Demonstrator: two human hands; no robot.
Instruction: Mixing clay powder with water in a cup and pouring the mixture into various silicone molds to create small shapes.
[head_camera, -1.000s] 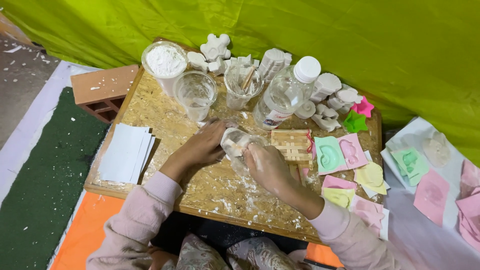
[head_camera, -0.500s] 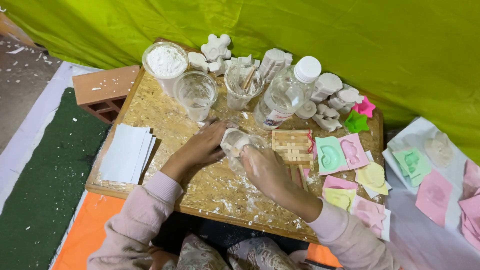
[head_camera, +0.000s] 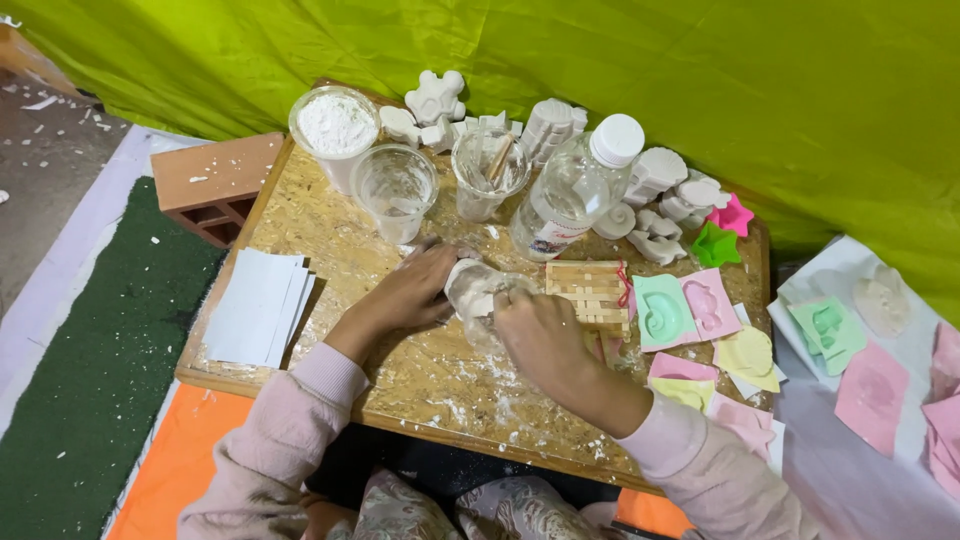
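Note:
Both my hands meet at the middle of a chipboard table (head_camera: 300, 240). My left hand (head_camera: 415, 290) and my right hand (head_camera: 540, 335) together grip a clear plastic cup (head_camera: 478, 290) smeared with white plaster, tilted on its side between them. An empty clear cup (head_camera: 395, 190) stands just behind my left hand. A small slatted wooden mat (head_camera: 588, 290) lies right beside my right hand.
At the back stand a cup of white powder (head_camera: 335, 125), a cup with wooden sticks (head_camera: 490, 170), a clear bottle with a white cap (head_camera: 575, 190) and several white plaster casts (head_camera: 435, 95). Coloured moulds (head_camera: 690, 305) lie right. White paper sheets (head_camera: 258, 305) and a brick (head_camera: 215, 180) lie left.
Both hands have kept hold of the plaster-smeared cup, shifting only slightly around it. Everything else stays put.

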